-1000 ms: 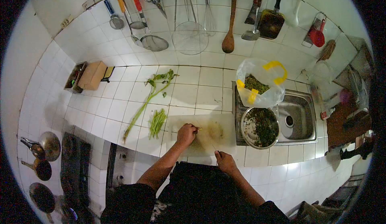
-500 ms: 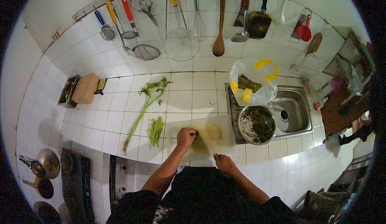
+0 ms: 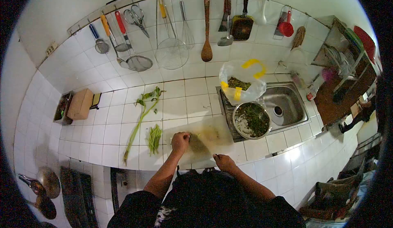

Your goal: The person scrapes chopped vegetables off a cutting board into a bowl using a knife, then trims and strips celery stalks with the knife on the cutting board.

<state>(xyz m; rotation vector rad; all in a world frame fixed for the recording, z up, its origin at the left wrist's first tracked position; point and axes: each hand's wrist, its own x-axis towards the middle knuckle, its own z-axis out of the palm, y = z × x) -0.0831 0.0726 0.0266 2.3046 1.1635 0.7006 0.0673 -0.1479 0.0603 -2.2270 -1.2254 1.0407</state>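
Greens (image 3: 197,142) lay on the cutting board (image 3: 223,126), pinned by the left hand (image 3: 180,138)'s curled fingers. The right hand (image 3: 224,162) gripped a knife (image 3: 209,156). Beside them, a bowl (image 3: 251,120) held chopped leaves.

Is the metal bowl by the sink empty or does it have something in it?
Not empty. The metal bowl holds chopped dark greens covering most of its bottom; it sits upright at the sink edge.

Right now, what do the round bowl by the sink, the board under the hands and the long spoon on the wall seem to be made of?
The bowl looks like polished steel: its rim is grey and shiny, like the sink. The cutting board appears to be pale translucent plastic, matte and stained; the view leaves that open. The hanging spoon looks wooden: plain brown, no gloss.
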